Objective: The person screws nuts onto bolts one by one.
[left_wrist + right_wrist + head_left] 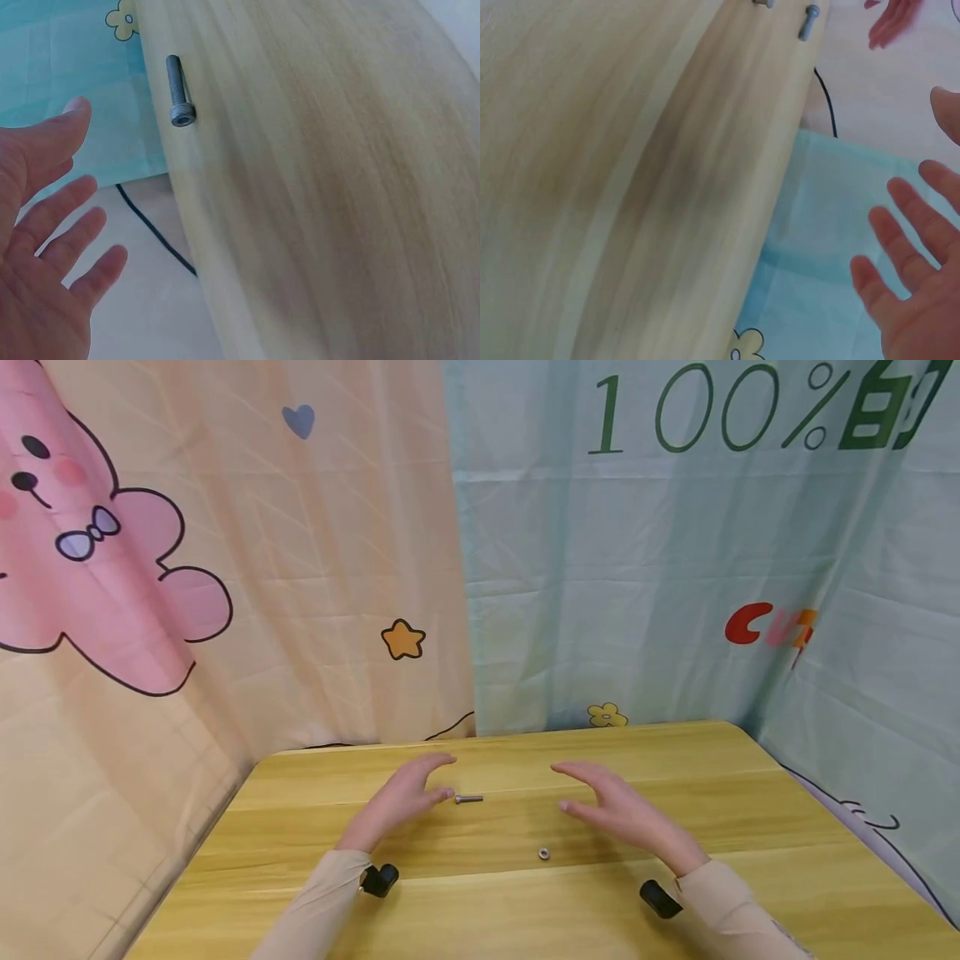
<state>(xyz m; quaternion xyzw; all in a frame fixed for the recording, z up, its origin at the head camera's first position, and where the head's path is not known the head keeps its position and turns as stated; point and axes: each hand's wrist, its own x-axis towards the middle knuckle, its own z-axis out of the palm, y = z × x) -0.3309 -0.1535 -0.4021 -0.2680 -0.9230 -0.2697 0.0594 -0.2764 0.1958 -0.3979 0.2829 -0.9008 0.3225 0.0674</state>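
A socket-head bolt (469,799) lies on its side on the wooden table, its head toward my left hand (405,797). In the left wrist view the bolt (178,91) shows a hex recess in its grey head. My left hand hovers just left of it, fingers spread and relaxed, holding nothing. Nearer to me, right of the bolt, a small metal nut (543,854) rests on the table. My right hand (618,806) is held above the table, up and to the right of the nut, with fingers apart and nothing in them. The right wrist view cuts off the nut (763,3) at its top edge.
The wooden table (480,910) has its far edge close to a printed curtain (540,635). Curtain cloth also hangs along the left and right sides. Each wrist carries a small black camera, one on the left (380,881) and one on the right (660,899).
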